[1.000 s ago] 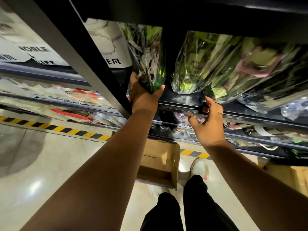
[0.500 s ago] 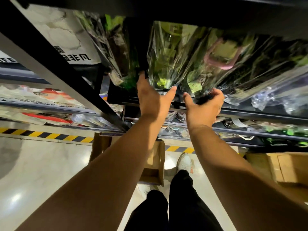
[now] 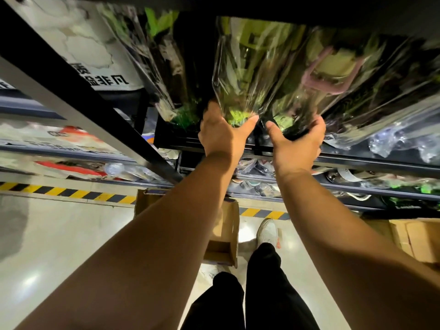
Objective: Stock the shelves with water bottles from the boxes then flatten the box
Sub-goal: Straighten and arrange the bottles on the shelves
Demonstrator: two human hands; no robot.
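The right hand (image 3: 297, 146) has left the shelf (image 3: 357, 160) rail and now curls its fingers (image 3: 319, 124) round the right bottle (image 3: 295, 106) base. The left hand (image 3: 223, 136) grips the left bottle (image 3: 238, 75) base just beside it. Both wrapped bottles stand on the shelf, and the box (image 3: 226, 236) sits on the floor (image 3: 71, 234) below.

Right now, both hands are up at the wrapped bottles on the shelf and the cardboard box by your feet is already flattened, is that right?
Not quite: in the head view the cardboard box by the feet stands open, not flattened. The left hand and right hand are indeed both up at the wrapped bottles on the shelf.
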